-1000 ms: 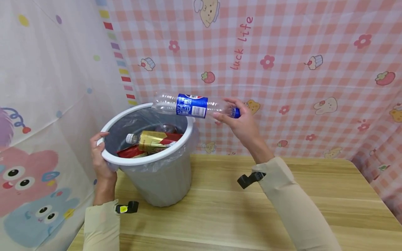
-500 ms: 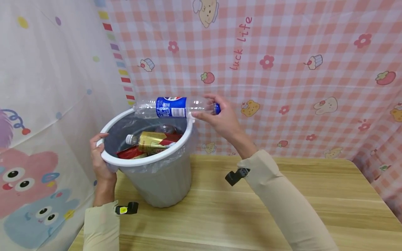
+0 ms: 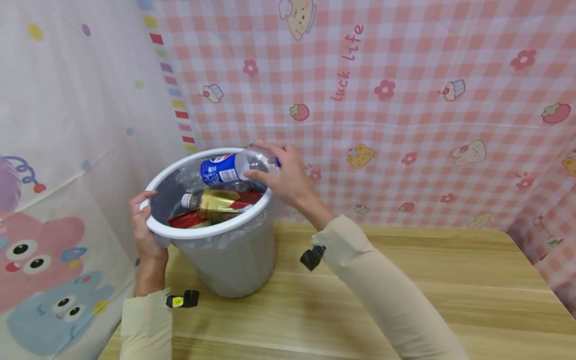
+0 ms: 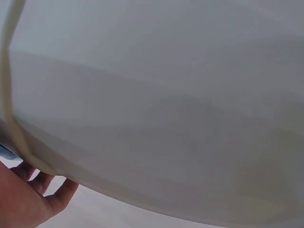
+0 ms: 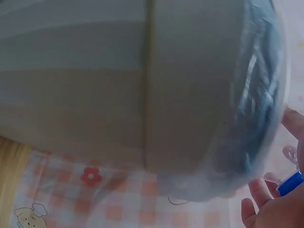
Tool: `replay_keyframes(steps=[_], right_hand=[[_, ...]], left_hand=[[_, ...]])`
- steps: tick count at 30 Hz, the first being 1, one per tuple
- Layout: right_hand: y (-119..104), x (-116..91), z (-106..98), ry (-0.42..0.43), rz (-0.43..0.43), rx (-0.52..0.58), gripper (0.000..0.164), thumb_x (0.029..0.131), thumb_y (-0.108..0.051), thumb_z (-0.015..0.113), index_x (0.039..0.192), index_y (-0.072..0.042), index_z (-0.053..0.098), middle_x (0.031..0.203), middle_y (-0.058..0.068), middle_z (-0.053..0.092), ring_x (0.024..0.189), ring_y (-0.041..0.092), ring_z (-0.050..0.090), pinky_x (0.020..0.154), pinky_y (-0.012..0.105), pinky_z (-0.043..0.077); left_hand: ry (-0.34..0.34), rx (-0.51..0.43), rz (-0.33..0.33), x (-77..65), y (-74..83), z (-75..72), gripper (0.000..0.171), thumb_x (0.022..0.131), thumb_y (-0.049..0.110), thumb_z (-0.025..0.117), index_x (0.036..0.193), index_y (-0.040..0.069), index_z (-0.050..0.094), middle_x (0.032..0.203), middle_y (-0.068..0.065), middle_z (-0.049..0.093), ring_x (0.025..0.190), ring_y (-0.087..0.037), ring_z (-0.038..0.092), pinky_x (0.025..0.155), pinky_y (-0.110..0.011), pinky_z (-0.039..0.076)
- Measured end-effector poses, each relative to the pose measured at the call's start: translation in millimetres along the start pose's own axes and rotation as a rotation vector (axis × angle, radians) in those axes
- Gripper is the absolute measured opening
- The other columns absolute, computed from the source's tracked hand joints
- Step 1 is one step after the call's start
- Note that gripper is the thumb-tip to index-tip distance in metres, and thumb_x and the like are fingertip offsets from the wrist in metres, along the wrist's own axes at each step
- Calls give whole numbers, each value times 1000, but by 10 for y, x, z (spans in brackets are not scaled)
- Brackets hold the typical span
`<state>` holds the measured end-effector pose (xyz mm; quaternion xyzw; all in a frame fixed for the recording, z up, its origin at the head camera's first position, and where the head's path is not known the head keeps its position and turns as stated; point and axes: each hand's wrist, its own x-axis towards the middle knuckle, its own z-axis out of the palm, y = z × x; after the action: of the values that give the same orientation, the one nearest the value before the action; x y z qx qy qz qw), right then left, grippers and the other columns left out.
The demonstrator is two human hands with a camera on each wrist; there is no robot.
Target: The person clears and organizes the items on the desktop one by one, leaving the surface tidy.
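Note:
A grey waste bin point(image 3: 234, 265) with a white rim point(image 3: 211, 233) stands on the table, lined with a clear plastic bag point(image 5: 254, 104). My left hand point(image 3: 148, 240) grips the rim at its left side, fingers hooked over the edge. At the bin's right side, my right hand point(image 3: 290, 175) holds a clear plastic bottle point(image 3: 218, 170) by its neck end. The bottle has a blue label and tilts down, its base inside the bin's mouth. Its blue cap point(image 5: 289, 183) shows by the palm in the right wrist view. Bin wall point(image 4: 152, 118) fills most of the left wrist view.
Inside the bin lie a white-capped bottle with a gold label point(image 3: 216, 204) and a red packet point(image 3: 186, 220). The wooden table point(image 3: 360, 300) extends to the right. Behind it hangs a pink checked cloth point(image 3: 405, 125); a white patterned cloth point(image 3: 90, 150) hangs on the left.
My right hand has moved left and slightly down with the bottle, which went from level above the rim to tilted into the bin's mouth. The left hand has stayed on the rim.

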<state>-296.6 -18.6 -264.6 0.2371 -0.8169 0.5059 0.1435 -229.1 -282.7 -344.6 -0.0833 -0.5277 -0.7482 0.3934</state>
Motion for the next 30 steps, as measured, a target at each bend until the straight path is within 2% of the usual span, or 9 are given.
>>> replay_keyframes(steps=[4,8,11,14,21,26,30], right_hand=[[-12,14,89,-50,-3,-61,61,81,-39,80,137,-26,59,125,9,50,107,22,50,87,37,46],[-29,32,138,-144,3,-184,58,84,-42,77,137,-28,59,135,6,52,120,21,50,101,43,36],[-47,55,144,-212,-16,-288,54,86,-43,74,137,-29,60,136,3,55,123,19,50,102,46,28],[-63,71,140,-265,-28,-331,53,88,-42,72,138,-28,59,136,3,56,123,18,51,101,46,26],[-44,52,133,-314,-4,-316,61,89,-41,71,145,-29,50,146,6,48,133,22,45,105,47,22],[-20,48,134,-293,3,-258,70,88,-40,73,150,-26,43,152,9,43,140,27,38,110,49,20],[-14,10,106,-275,26,-192,72,88,-39,73,151,-24,41,155,9,37,142,29,32,114,52,21]], left_hand=[[9,11,5,-3,-4,9,32,94,15,34,113,9,59,127,-13,49,115,-24,49,96,-27,40],[17,2,1,-1,-2,28,31,94,14,34,111,10,60,126,-12,49,115,-23,48,96,-26,40],[12,-3,4,0,5,39,31,94,15,34,111,10,60,125,-12,49,113,-23,49,94,-26,40],[7,-2,8,-1,10,43,31,94,15,34,112,9,59,124,-12,50,110,-22,49,92,-27,40],[18,-27,-1,-4,2,26,31,94,13,34,111,8,60,121,-12,51,107,-21,50,91,-27,40],[17,5,-17,5,8,-7,32,95,13,35,113,8,60,123,-12,51,108,-22,50,90,-26,40],[12,31,-38,29,21,-18,32,95,12,34,114,10,60,122,-12,52,108,-21,50,91,-26,39]])
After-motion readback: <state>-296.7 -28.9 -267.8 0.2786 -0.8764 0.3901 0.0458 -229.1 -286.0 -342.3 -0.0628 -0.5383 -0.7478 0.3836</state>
